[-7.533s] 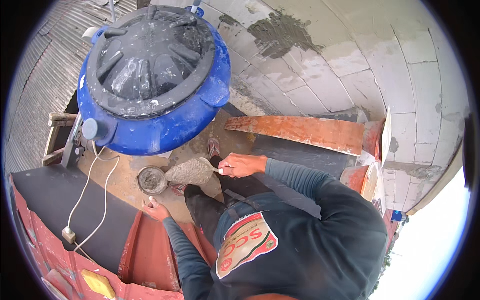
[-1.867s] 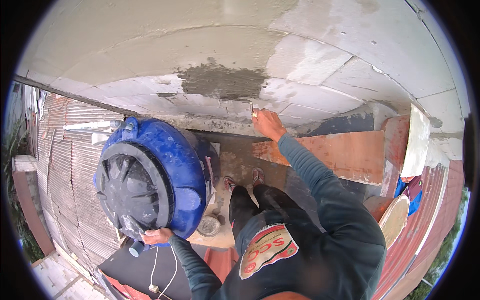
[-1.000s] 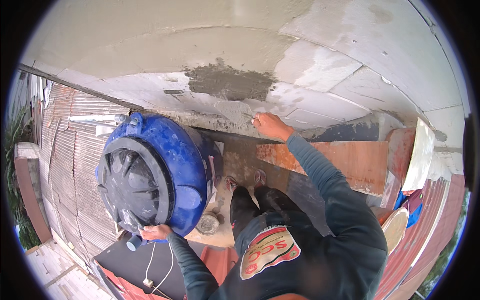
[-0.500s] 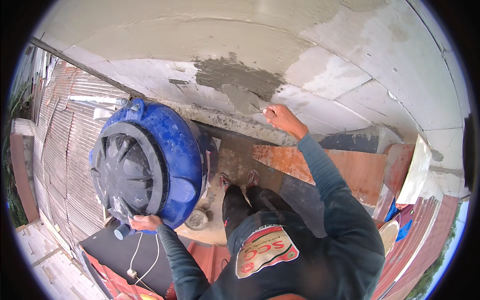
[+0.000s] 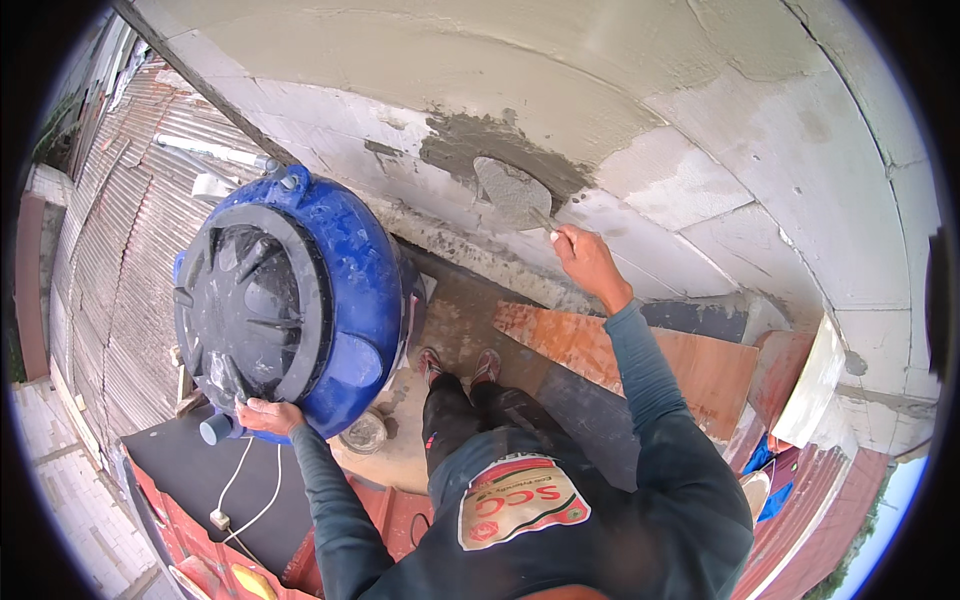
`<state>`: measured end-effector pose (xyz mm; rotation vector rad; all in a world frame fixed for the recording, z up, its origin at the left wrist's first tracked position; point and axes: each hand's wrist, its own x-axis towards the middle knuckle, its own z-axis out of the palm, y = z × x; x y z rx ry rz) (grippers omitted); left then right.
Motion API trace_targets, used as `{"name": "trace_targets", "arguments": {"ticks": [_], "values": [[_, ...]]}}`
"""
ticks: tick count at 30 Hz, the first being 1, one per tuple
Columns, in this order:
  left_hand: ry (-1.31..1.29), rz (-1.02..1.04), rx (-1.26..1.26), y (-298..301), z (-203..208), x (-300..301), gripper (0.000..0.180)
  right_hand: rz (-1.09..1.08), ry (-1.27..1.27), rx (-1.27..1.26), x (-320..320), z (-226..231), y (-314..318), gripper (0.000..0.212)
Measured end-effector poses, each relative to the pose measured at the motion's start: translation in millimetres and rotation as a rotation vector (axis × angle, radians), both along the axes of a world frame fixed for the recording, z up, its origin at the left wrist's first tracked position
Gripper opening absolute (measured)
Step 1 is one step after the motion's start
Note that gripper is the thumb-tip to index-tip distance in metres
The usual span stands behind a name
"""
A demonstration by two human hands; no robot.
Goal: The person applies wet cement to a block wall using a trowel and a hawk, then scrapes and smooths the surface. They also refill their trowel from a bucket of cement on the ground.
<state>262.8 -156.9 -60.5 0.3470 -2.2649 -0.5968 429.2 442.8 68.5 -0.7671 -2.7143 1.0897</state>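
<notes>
My right hand (image 5: 590,264) is closed round the handle of a trowel (image 5: 513,192). Its rounded, mortar-smeared blade lies at the lower edge of a dark wet mortar patch (image 5: 470,142) on the block wall (image 5: 700,185). Whether the blade presses on the wall, I cannot tell. Low on the left, my left hand (image 5: 268,416) grips the edge of the black ribbed lid (image 5: 258,310) on a big blue tank (image 5: 362,300). The fingertips are partly hidden there.
An orange-brown board (image 5: 640,365) lies along the wall's foot. A bucket (image 5: 364,432) stands beside the tank near my feet. White cable (image 5: 262,505) runs over a dark panel at lower left. Corrugated roofing (image 5: 110,270) spreads beyond the tank.
The trowel blade has tilted, showing more of its face, and sits a little higher against the mortar patch. My left hand stays at the lid's edge. The whole view has shifted somewhat.
</notes>
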Motion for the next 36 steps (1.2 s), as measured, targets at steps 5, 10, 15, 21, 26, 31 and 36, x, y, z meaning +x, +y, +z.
{"name": "trace_targets", "arguments": {"ticks": [5, 10, 15, 21, 26, 31, 36], "values": [[-0.013, 0.008, 0.008, 9.2, 7.9, 3.9, 0.051, 0.204, -0.040, 0.030, -10.4, 71.6, -37.8, 0.038], [0.011, 0.003, 0.013, 11.4, 13.5, 4.3, 0.050, 0.484, -0.199, -0.543, -63.1, 120.5, -71.0, 0.039], [-0.003, 0.004, 0.007, 18.1, 21.4, 1.7, 0.049, 0.480, -0.314, -0.885, -137.3, 109.0, -47.4, 0.036], [-0.017, -0.003, 0.052, 22.1, 23.6, 12.2, 0.051, 0.096, -0.017, -0.900, -108.7, 140.6, -5.3, 0.030], [-0.023, -0.015, 0.056, 23.3, 27.8, 11.0, 0.055, 0.065, 0.016, -0.534, -92.0, 131.4, -41.5, 0.027], [-0.049, -0.052, 0.080, 30.4, 32.1, 6.3, 0.059, 0.045, -0.032, 0.255, -124.5, 14.1, -67.1, 0.031], [-0.060, -0.035, 0.082, 23.9, 33.1, 8.5, 0.058, -0.172, 0.083, 0.107, -131.0, 18.7, -77.1, 0.031]]}}
